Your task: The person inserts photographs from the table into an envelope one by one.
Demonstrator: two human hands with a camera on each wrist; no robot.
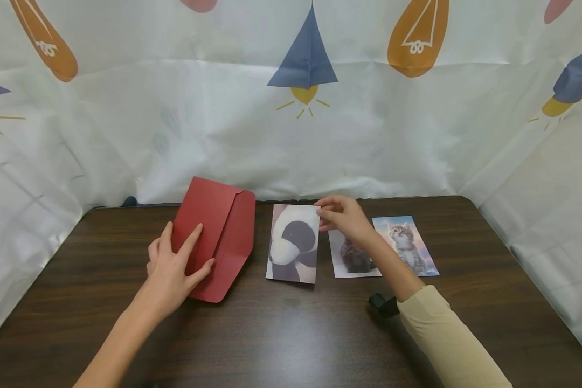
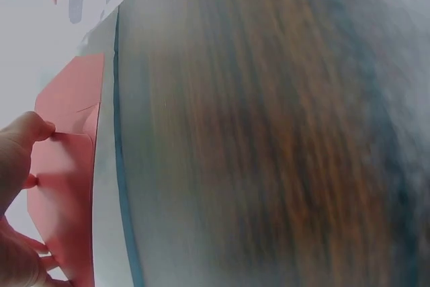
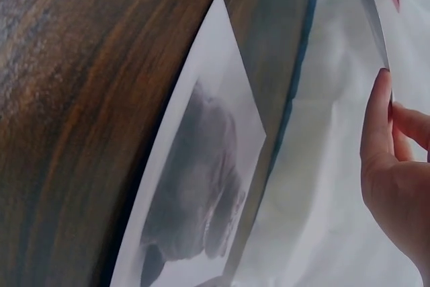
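A red envelope (image 1: 199, 210) is tilted up at the left, its flap side showing. My left hand (image 1: 172, 269) holds it, fingers spread over its front and the thumb near the flap's edge. To its right, a photo card (image 1: 293, 245) of a black-and-white animal is raised above the table. My right hand (image 1: 344, 218) pinches this card at its upper right corner between thumb and fingers. Under the right wrist lie a photo card of a dark animal (image 3: 195, 173), partly covered by the arm in the head view, and a kitten photo card (image 1: 407, 245).
A dark wood-grain table (image 1: 281, 334) carries the things. Behind it hangs a pale curtain (image 1: 213, 134) printed with lamps, close along the back edge. A small black object (image 1: 383, 305) shows beside the right sleeve (image 1: 446, 334).
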